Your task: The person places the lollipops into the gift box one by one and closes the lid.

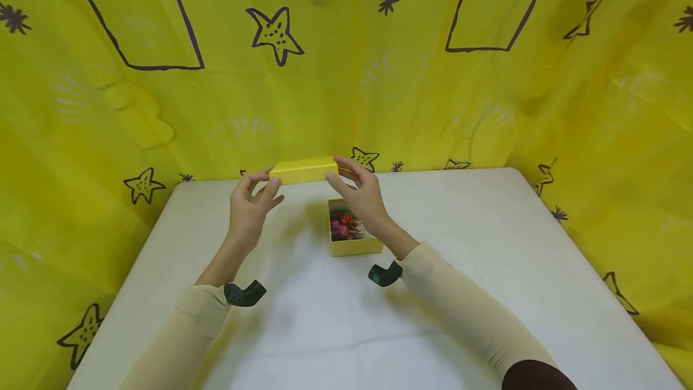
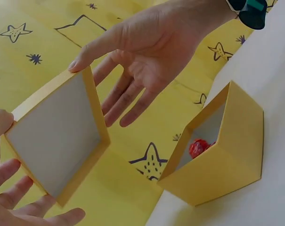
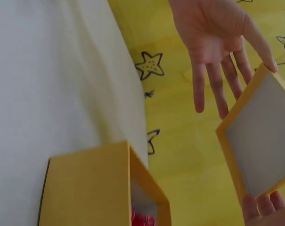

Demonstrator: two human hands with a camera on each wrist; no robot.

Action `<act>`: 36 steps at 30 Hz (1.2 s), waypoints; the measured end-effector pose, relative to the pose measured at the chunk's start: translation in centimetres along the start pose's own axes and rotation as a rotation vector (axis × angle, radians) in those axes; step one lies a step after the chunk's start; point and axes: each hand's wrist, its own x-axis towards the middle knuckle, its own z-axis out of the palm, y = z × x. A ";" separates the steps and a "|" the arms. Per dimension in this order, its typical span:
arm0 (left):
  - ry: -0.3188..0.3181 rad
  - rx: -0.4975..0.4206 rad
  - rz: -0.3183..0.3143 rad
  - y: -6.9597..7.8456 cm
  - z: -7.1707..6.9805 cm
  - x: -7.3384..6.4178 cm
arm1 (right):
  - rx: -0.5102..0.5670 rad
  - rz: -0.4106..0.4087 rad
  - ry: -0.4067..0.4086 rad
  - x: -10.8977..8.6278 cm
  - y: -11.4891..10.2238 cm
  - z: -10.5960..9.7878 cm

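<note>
A yellow box lid is held up in the air by both hands, its pale hollow inside showing in the left wrist view. My left hand pinches the lid's left end between thumb and fingers. At the opposite end, my right hand pinches it the same way. Below and to the right, partly behind the right hand in the head view, an uncovered yellow box stands on the table. Inside it lie several wrapped lollipops, red and dark purple, with white sticks; the right hand hides some of the contents.
The white-covered table reaches back to a yellow curtain printed with starfish and shells, which also hangs along both sides. Each wrist wears a dark curved mount, the left mount and the right mount.
</note>
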 end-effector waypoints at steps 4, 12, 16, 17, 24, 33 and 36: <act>-0.067 -0.053 0.000 -0.2 0.9 -0.3 | -0.041 -0.014 -0.041 -0.8 -0.1 -2.0; -0.197 -0.056 -0.011 -1.3 1.7 -0.8 | -0.084 -0.037 -0.109 -2.1 0.1 -5.2; -0.243 -0.046 -0.005 -2.0 2.1 -0.9 | -0.147 -0.036 -0.146 -2.6 -0.1 -6.8; -0.250 -0.040 -0.004 -2.3 2.2 -1.0 | -0.170 -0.030 -0.157 -2.7 -0.1 -7.2; -0.309 0.032 0.031 -3.8 3.4 -1.1 | -0.266 0.034 -0.235 -3.5 0.2 -10.0; -0.334 0.255 0.063 -6.3 4.1 -1.6 | -0.349 0.065 -0.283 -5.1 1.8 -11.7; -0.345 0.305 0.077 -7.2 4.0 -1.9 | -0.357 0.047 -0.277 -5.5 2.7 -11.6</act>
